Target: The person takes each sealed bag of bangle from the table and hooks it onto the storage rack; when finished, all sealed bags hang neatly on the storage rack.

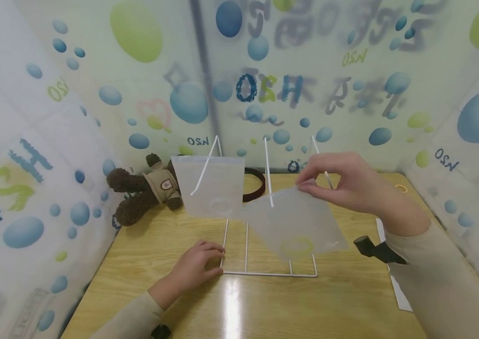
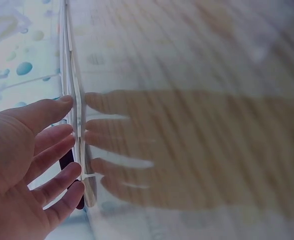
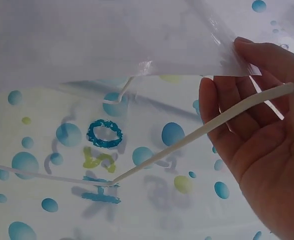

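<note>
My right hand (image 1: 345,183) pinches a translucent plastic bag (image 1: 307,219) by its upper right corner, between thumb and forefinger. Low in this bag shows a yellow ring (image 1: 297,247). Its upper left part overlaps the middle prong of a white wire rack (image 1: 269,274). The rack's right prong (image 3: 202,130) crosses in front of my right fingers in the right wrist view. Another translucent bag (image 1: 218,179) hangs at the left prong, a faint round shape inside. With loosely extended fingers, my left hand (image 1: 192,266) touches the left side of the rack's base.
A brown teddy bear (image 1: 142,186) lies at the back left of the wooden table (image 1: 171,306). Behind the rack stands a dark brown ring (image 1: 258,193). A white sheet (image 1: 402,294) and a small yellow band (image 1: 401,189) lie at the right. Patterned curtains surround the table.
</note>
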`<state>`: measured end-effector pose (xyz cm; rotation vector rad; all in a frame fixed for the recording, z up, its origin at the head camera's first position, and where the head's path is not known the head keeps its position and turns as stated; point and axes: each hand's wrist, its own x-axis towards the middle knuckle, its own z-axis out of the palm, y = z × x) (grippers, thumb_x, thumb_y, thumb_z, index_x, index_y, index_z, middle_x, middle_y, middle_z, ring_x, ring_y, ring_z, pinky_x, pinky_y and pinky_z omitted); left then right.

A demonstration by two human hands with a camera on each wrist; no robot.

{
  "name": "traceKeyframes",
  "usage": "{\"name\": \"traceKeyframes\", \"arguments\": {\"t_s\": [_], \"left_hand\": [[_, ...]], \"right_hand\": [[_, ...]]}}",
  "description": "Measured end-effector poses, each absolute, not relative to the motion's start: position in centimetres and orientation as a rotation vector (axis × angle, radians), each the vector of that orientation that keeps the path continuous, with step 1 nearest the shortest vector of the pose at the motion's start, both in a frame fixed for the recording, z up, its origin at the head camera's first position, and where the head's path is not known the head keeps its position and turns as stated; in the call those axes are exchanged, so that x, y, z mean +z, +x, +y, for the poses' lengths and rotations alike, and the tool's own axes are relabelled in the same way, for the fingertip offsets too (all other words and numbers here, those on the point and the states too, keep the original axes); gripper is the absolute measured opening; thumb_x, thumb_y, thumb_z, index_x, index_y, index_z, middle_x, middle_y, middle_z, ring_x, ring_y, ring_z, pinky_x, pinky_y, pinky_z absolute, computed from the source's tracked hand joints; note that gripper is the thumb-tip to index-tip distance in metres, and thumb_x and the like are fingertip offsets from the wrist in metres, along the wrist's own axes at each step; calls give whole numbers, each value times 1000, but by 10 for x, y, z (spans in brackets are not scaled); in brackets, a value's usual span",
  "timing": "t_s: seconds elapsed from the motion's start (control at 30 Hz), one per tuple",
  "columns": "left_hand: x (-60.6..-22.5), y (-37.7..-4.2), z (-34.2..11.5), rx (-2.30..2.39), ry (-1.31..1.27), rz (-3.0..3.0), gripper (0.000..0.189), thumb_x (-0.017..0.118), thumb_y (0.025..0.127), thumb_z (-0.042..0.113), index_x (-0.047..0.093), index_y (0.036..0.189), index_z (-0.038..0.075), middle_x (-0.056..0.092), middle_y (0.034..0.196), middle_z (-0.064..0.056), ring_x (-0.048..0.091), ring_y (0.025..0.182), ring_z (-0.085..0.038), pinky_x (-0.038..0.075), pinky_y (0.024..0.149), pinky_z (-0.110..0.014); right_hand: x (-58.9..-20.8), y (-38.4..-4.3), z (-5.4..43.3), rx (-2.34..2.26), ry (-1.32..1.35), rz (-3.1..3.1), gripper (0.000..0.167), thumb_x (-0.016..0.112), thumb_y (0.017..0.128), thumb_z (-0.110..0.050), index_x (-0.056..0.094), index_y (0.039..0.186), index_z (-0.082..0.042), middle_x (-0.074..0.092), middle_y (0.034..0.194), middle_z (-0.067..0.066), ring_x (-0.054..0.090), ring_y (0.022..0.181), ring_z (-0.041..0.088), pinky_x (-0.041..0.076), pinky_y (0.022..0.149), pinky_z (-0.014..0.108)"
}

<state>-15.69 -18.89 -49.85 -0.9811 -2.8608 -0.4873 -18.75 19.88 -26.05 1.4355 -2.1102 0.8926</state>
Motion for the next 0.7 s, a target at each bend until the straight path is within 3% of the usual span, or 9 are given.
{"name": "traceKeyframes", "arguments": {"t_s": [0.4,0.7], "left_hand": [[-499,-157,-189,-480,-980,-2857,34,85,84,32,78,112,16,72,127,3,61,113,-19,56,99,-41],[-500,-157,-188,-490,-973,-2860,33,86,83,32,78,111,17,71,127,3,60,113,-19,56,98,-41]], "right_hand": [[-265,-214,204,848,1305,-2225,23,84,83,0,76,95,-18,75,87,-12,64,77,-1,46,65,15],[-269,-231,204,818,1227,-2284,16,82,87,-7,76,96,-18,76,89,-10,67,80,0,51,70,17]]}}
